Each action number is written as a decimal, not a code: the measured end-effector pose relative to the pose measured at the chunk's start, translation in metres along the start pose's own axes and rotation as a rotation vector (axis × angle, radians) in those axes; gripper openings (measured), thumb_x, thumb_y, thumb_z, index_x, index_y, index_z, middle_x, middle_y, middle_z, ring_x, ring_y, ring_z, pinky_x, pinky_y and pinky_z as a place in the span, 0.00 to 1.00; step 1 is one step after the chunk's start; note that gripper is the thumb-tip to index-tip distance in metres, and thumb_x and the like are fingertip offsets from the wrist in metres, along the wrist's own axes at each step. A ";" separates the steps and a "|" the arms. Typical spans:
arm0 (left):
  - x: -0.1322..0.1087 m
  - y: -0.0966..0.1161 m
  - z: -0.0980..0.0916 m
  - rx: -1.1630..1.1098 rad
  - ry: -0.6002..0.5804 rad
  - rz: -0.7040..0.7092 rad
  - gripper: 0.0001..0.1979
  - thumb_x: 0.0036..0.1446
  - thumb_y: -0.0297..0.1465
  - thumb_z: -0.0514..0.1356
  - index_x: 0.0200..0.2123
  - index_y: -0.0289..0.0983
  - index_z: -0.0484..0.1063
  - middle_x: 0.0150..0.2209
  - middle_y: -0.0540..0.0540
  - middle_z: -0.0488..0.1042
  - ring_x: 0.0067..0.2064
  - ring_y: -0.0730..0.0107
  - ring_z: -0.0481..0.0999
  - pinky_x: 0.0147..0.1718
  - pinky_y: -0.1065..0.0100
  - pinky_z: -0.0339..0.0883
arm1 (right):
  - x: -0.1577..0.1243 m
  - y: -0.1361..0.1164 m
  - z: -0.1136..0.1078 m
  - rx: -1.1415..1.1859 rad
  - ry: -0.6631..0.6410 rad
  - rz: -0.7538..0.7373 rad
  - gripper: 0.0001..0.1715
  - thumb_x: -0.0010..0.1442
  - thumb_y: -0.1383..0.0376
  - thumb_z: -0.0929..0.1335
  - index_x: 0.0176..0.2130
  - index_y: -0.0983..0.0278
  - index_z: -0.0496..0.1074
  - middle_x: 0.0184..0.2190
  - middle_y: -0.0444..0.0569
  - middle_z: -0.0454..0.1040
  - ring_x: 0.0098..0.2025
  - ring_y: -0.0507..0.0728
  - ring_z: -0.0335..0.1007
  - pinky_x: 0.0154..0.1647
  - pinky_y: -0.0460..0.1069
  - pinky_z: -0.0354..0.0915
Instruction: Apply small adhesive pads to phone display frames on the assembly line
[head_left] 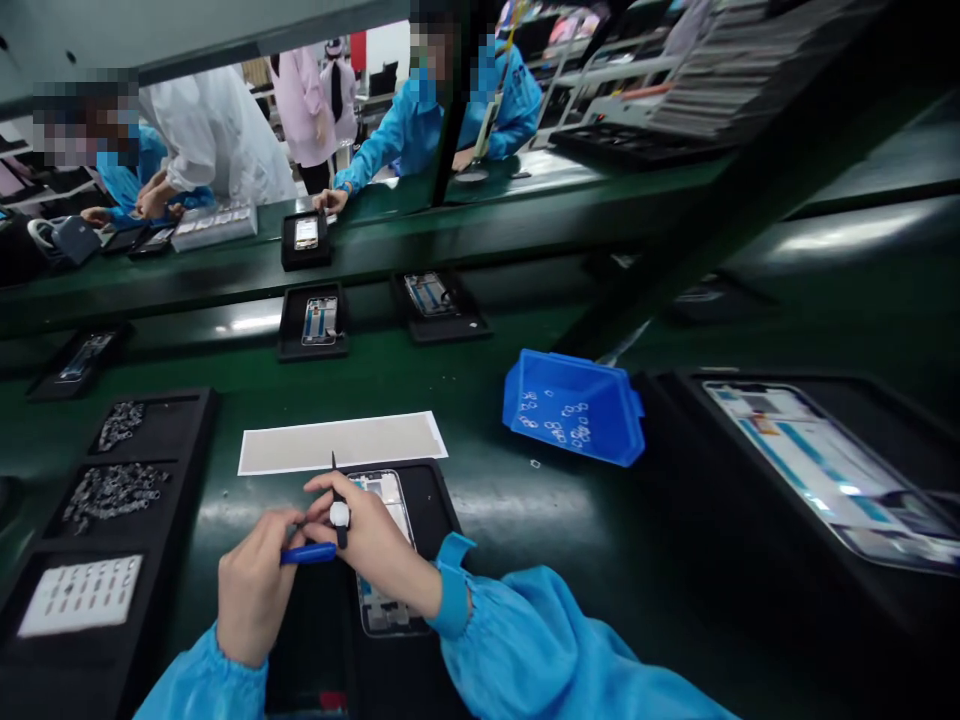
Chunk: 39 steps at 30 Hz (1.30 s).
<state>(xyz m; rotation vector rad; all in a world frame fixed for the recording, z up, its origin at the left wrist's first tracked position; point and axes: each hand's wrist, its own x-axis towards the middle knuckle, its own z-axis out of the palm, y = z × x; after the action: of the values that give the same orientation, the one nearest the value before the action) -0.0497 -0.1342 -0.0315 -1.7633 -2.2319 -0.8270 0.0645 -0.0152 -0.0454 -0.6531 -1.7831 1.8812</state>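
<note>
My left hand (259, 575) is closed around a slim blue pen-like tool (309, 553) that points to the right. Its fingertips meet those of my right hand (367, 525), and whatever small part lies between them is too small to make out. A dark pointed tool, seemingly tweezers (334, 463), sticks up from my closed right hand. A white round piece (340, 514) on a dark strip shows at its fingers. Under my right hand and wrist, an open phone frame (394, 490) lies in a black tray (431, 500), partly covered by the arm.
Left stands a black compartment tray (169, 500) with small dark parts (112, 490) and a white card (79, 595). A pale strip sheet (345, 443) lies ahead. A blue bin (577, 375) holds small rings. Another phone frame (825, 480) sits right. Co-workers sit across the line.
</note>
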 end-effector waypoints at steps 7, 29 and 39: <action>0.001 -0.004 0.003 -0.071 -0.006 0.034 0.08 0.66 0.30 0.54 0.40 0.39 0.73 0.34 0.49 0.79 0.28 0.76 0.77 0.30 0.77 0.68 | 0.006 0.002 -0.004 0.128 -0.039 0.039 0.19 0.53 0.64 0.73 0.45 0.61 0.69 0.33 0.44 0.76 0.33 0.54 0.74 0.38 0.49 0.68; -0.004 -0.031 -0.008 -0.166 0.339 -0.123 0.17 0.67 0.37 0.52 0.33 0.38 0.79 0.34 0.45 0.74 0.35 0.68 0.76 0.34 0.68 0.70 | -0.013 -0.006 -0.036 0.464 0.008 0.163 0.24 0.51 0.63 0.76 0.46 0.60 0.68 0.34 0.42 0.76 0.38 0.55 0.78 0.45 0.52 0.72; -0.001 0.032 -0.009 -0.603 0.246 -0.186 0.04 0.62 0.28 0.60 0.33 0.37 0.69 0.40 0.46 0.74 0.37 0.70 0.80 0.36 0.66 0.77 | -0.017 0.000 -0.031 0.308 0.092 0.106 0.23 0.52 0.62 0.75 0.46 0.60 0.68 0.33 0.43 0.77 0.37 0.56 0.79 0.42 0.51 0.72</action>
<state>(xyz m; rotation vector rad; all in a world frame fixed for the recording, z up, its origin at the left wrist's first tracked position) -0.0210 -0.1346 -0.0148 -1.5446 -2.1360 -1.8014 0.0976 -0.0015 -0.0468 -0.7166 -1.3862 2.1022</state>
